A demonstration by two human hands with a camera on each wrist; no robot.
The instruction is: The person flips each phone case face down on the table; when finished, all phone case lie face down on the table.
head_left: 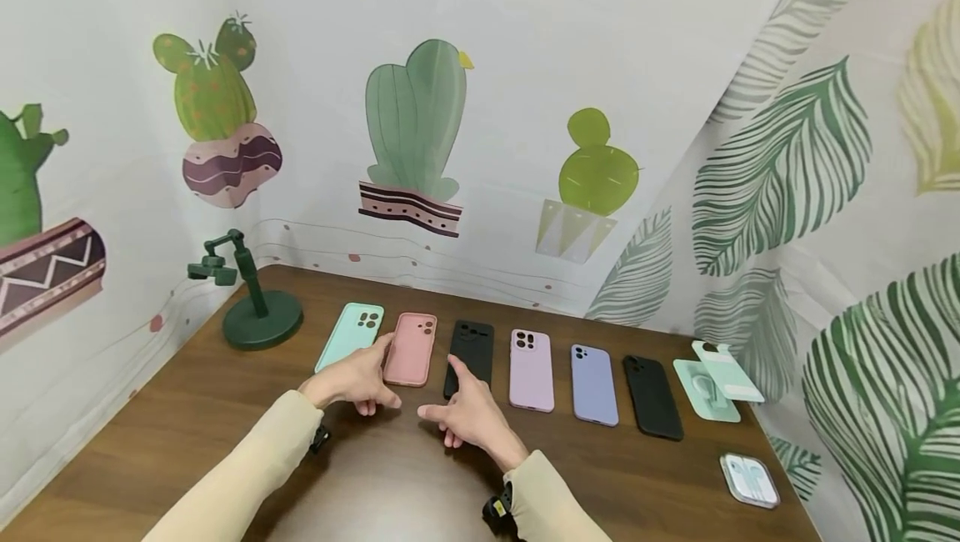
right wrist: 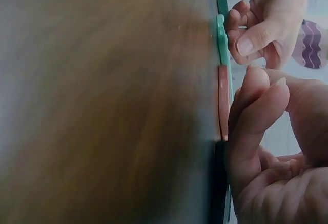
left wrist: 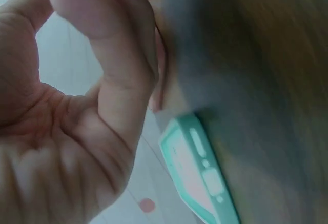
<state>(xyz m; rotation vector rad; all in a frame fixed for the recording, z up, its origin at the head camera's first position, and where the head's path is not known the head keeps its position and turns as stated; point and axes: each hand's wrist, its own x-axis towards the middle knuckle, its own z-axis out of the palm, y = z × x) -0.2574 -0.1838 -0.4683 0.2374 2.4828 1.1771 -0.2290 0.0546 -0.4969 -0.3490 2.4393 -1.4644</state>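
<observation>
Several phone cases lie in a row on the brown table (head_left: pixel 187 409): mint (head_left: pixel 349 335), salmon pink (head_left: pixel 412 350), black (head_left: pixel 474 346), lilac (head_left: pixel 531 368), lavender (head_left: pixel 594 383) and a second black one (head_left: pixel 652 396). My left hand (head_left: pixel 358 379) hovers low at the near ends of the mint and salmon cases, fingers loosely curled, index finger by the salmon case's left edge, holding nothing. My right hand (head_left: pixel 461 409) points its straight index finger onto the near left corner of the first black case. The left wrist view shows curled fingers (left wrist: pixel 102 80) near the mint case (left wrist: pixel 200 178).
A dark green phone stand (head_left: pixel 255 304) sits at the back left. Mint packaging (head_left: pixel 716 379) and a small clear earphone box (head_left: pixel 748 479) lie at the right end. Printed cloth walls close in the table at the back and on both sides.
</observation>
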